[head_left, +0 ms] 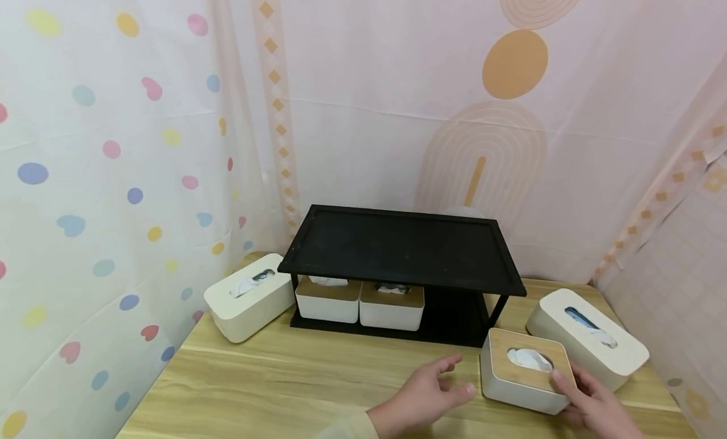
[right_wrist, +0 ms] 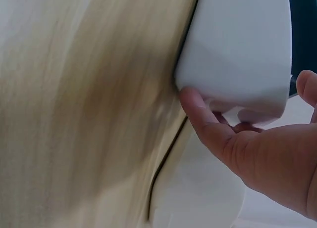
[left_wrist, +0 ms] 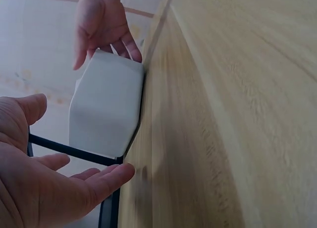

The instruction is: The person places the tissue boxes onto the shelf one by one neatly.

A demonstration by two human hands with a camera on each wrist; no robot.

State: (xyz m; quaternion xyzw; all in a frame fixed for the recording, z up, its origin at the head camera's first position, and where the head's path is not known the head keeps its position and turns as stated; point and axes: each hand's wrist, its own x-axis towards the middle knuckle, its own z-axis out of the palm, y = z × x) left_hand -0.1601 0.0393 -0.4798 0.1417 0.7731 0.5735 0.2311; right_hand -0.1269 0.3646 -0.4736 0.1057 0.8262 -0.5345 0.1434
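A tissue box (head_left: pixel 521 393) with a white body and a wood-look lid sits on the table at the rack's front right corner, white tissue showing in its opening. My right hand (head_left: pixel 593 404) is at its right side. In the right wrist view, the fingers (right_wrist: pixel 213 124) touch the white side, while the thumb stands apart from it. To the left of this box my left hand (head_left: pixel 423 395) hovers with fingers spread, holding nothing; the left wrist view shows its open palm. Two similar boxes, a left one (head_left: pixel 327 308) and a right one (head_left: pixel 392 316), stand side by side in the rack.
The black two-tier rack (head_left: pixel 397 243) stands at the back of the wooden table (head_left: pixel 255 388). Long white tissue boxes flank it, one at the left (head_left: pixel 250 306) and one at the right (head_left: pixel 591 338). Curtains (head_left: pixel 369 142) hang behind and at the left.
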